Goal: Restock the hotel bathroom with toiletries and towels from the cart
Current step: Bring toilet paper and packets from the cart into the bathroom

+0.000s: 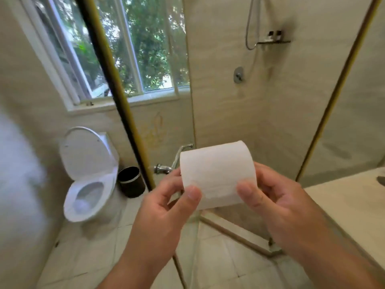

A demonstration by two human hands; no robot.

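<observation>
- My left hand (164,205): fingers curled, thumb pressed on the lower left corner of the white cylindrical roll of toilet paper (216,174), pinching its outer sheet.
- My right hand (279,203): fingers curled behind the roll's right end, thumb on the lower right corner of the same sheet; it grips the roll.
- The roll: held between both hands at the middle of the view, axis roughly level and curved face towards me, above the pale tiled floor (93,257).
- Chrome wall-mounted paper holder (166,168): just behind the roll's left edge, its bent arm rising past the roll's upper corner. I cannot tell whether roll and holder touch.
- White ceramic toilet (87,184): to the left, lid and seat raised, bowl open.
- Black round waste bin with a pale band (131,182): on the floor just beside the toilet, between it and the dark brass-edged frame post (116,97).
- White-framed window (129,59): above the toilet, green foliage outside.
- Glass shower enclosure with thin brass edging (337,94): behind the roll, with a round chrome valve (238,74), a grey hanging hose (250,24) and a small metal shelf carrying little bottles (274,38) on its beige wall.
- Pale stone surface (350,209): at the lower right, beside my right forearm.
</observation>
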